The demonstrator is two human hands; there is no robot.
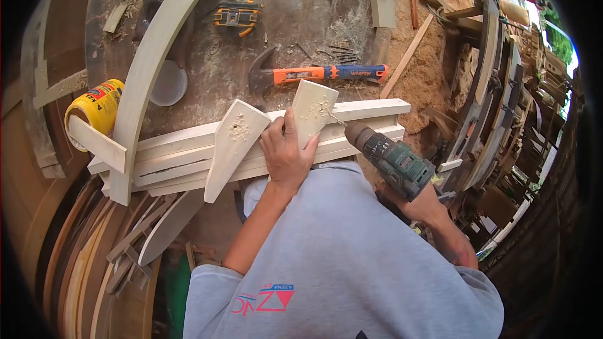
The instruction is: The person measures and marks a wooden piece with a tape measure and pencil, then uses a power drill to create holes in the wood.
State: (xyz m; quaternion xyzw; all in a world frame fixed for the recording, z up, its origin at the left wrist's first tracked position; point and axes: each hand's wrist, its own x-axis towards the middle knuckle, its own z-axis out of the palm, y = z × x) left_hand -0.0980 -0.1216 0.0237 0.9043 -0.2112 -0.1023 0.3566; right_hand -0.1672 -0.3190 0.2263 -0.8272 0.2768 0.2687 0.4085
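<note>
My left hand (287,150) presses on a short tapered wooden piece (312,103), thumb and fingers around its lower part. My right hand (411,203) is wrapped round the handle of a green cordless drill (402,164), partly hidden under its body. The drill bit (337,119) points at the right edge of that piece; whether it touches the wood I cannot tell. Wood shavings lie on its face. Left of my left hand, a second tapered piece (233,138) with a hole and shavings rests across long pale boards (179,150).
Beyond the boards lie an orange and blue hammer (330,73), loose drill bits (344,55) and a black and yellow tool case (237,16). On the left are a curved wooden piece (151,56) and a yellow container (107,105). Sawdust and scrap wood (408,56) lie right.
</note>
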